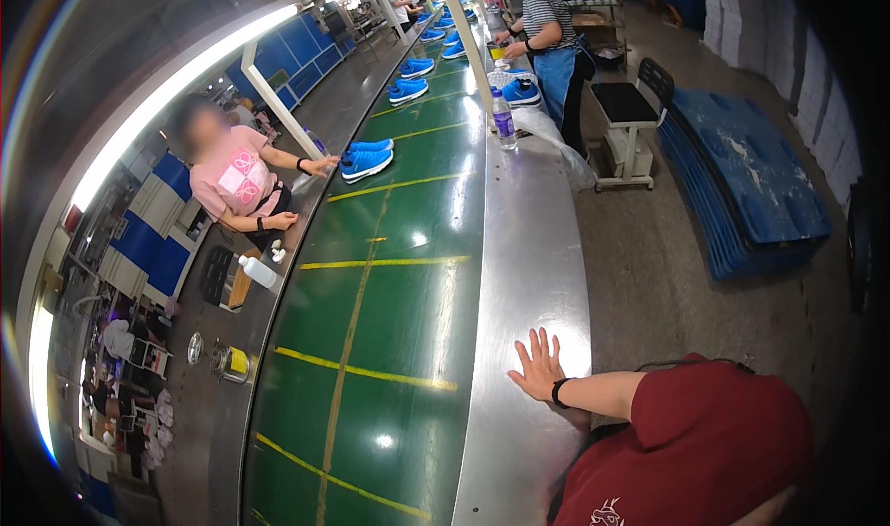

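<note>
My right hand (538, 367) lies palm down on the bare metal ledge (530, 248) beside the conveyor. Its fingers are spread and it holds nothing; a black band circles the wrist. My left hand is out of sight. To the left of the ledge runs the green conveyor belt (389, 313) with yellow cross lines. Farther up the belt, a pair of blue sneakers (366, 163) sits near a co-worker in a pink shirt (236, 176), whose hand reaches toward it. More blue sneakers (408, 90) stand beyond, in a line.
A water bottle (503, 123) stands on the ledge. Across the belt are a white bottle (257, 271) and a metal can with a yellow label (230, 362). Another co-worker in a striped shirt (547, 21) stands at the far right. A chair (630, 104) and stacked blue pallets (742, 174) are on the floor.
</note>
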Motion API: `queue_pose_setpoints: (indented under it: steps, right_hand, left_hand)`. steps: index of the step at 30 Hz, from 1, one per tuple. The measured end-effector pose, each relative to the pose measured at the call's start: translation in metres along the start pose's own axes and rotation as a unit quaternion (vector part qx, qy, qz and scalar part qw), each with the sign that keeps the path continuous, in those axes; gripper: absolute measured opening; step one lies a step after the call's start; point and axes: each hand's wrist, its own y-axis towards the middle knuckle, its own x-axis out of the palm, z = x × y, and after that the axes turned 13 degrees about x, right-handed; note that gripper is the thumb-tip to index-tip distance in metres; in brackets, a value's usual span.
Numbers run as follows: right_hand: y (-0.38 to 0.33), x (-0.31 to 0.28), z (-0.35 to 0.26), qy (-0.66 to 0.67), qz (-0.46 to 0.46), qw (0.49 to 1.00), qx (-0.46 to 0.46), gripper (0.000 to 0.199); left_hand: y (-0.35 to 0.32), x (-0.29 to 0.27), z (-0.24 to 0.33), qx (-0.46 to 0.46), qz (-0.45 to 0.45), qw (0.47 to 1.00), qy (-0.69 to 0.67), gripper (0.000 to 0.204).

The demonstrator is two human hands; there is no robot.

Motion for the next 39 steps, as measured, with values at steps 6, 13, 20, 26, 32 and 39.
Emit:
queue_pose_setpoints:
  steps: [6,13,20,26,32,39]
  right_hand:
    - [0.005,0.001,-0.002,-0.009,-0.040,0.999,0.009,0.071]
    - [-0.001,-0.008,0.003,-0.019,-0.041,0.999,0.020,0.067]
    - [-0.107,0.017,-0.044,0.002,-0.183,0.900,-0.395,0.052]
    - [-0.177,0.003,-0.092,0.121,-0.265,0.773,-0.564,0.047]
    - [-0.192,-0.002,-0.089,0.030,-0.259,0.753,-0.604,0.046]
    - [-0.197,-0.017,-0.093,-0.010,-0.263,0.757,-0.599,0.045]
  left_hand:
    - [0.031,-0.056,0.012,-0.030,-0.062,0.991,-0.112,0.064]
    - [0.095,-0.202,0.048,-0.083,-0.150,0.950,-0.262,0.066]
    - [0.121,-0.240,0.021,-0.189,-0.250,0.870,-0.381,0.075]
    - [0.045,-0.098,-0.009,-0.072,0.002,0.882,-0.466,0.042]
    - [0.019,-0.093,-0.092,-0.282,0.010,0.821,-0.497,0.035]
    - [0.017,-0.010,-0.270,-0.279,0.104,0.921,-0.253,0.050]
